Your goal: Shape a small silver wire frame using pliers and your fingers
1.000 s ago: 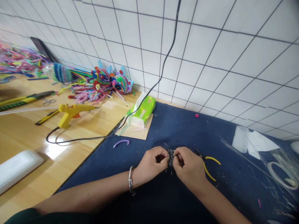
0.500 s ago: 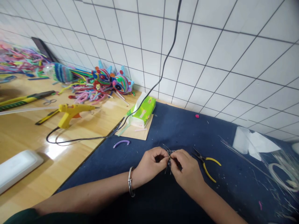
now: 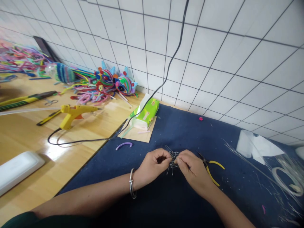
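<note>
Between my two hands is a small tangle of thin dark wires [image 3: 173, 158], its loose ends sticking out above and below the fingers. My left hand [image 3: 154, 163], with a silver bangle at the wrist, pinches the tangle from the left side. From the right, my right hand [image 3: 193, 167] pinches it with thumb and forefinger. Fingers cover much of the wire piece, so its full shape is hidden. Pliers with yellow handles [image 3: 213, 174] lie spread just right of my right hand, their dark jaws pointing up and left.
A yellow glue gun [image 3: 73, 115] and its black cord [image 3: 80, 141] lie on the wooden table at left. A green tissue pack [image 3: 148, 112] rests on cardboard [image 3: 142, 136] behind my hands. Loose wires [image 3: 247, 160] and a white coil [image 3: 286, 182] spread at right on the blue mat [image 3: 180, 129].
My right hand has shifted slightly to the right, and the gap between the fingertips has widened, baring more of the wire tangle. The left hand stays almost in place.
</note>
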`<control>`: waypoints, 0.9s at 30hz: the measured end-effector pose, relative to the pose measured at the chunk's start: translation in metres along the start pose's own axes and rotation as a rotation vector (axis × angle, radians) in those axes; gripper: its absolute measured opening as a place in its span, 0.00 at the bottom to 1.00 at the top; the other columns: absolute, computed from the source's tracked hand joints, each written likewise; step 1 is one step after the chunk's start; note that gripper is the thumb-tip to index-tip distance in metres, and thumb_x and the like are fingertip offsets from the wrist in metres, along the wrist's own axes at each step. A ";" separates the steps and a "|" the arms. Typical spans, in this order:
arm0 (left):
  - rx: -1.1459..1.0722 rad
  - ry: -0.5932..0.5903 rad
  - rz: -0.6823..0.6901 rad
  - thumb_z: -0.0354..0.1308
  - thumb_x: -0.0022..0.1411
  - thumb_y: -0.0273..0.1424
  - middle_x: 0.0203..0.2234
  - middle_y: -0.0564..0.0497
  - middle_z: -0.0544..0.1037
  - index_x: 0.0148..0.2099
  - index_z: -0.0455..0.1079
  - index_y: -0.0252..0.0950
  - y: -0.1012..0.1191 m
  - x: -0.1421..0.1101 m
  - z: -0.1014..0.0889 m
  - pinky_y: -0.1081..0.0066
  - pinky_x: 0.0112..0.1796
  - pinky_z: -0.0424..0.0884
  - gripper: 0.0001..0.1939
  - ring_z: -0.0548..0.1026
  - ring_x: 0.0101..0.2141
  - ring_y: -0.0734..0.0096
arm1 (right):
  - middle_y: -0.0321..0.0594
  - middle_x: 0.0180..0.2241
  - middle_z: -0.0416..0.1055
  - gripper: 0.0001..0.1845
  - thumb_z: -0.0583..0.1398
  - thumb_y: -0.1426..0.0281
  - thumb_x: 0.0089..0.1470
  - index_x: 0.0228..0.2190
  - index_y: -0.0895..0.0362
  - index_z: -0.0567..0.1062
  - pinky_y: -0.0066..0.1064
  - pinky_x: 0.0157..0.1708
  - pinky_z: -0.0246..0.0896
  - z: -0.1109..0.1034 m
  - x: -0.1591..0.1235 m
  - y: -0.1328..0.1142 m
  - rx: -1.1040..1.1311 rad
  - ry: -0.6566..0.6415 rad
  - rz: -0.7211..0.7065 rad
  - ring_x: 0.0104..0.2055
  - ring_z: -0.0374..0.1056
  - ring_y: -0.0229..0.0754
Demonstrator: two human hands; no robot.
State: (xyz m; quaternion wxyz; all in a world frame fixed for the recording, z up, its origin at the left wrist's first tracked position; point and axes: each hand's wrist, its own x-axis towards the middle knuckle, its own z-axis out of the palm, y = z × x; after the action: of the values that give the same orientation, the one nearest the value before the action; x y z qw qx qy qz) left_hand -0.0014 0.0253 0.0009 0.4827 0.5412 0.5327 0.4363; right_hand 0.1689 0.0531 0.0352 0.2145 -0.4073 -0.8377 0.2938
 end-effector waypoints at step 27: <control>0.074 -0.015 0.060 0.52 0.55 0.26 0.22 0.54 0.68 0.29 0.67 0.31 -0.006 0.001 -0.003 0.77 0.27 0.62 0.04 0.64 0.24 0.77 | 0.36 0.24 0.63 0.09 0.50 0.73 0.55 0.25 0.57 0.66 0.28 0.30 0.55 0.012 -0.002 0.009 -0.122 0.070 -0.093 0.27 0.59 0.35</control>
State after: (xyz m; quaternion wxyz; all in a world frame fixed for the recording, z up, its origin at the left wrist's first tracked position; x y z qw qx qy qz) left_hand -0.0052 0.0261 -0.0051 0.4530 0.5776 0.5285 0.4265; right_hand 0.1683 0.0522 0.0199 0.2319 -0.3905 -0.8640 0.2174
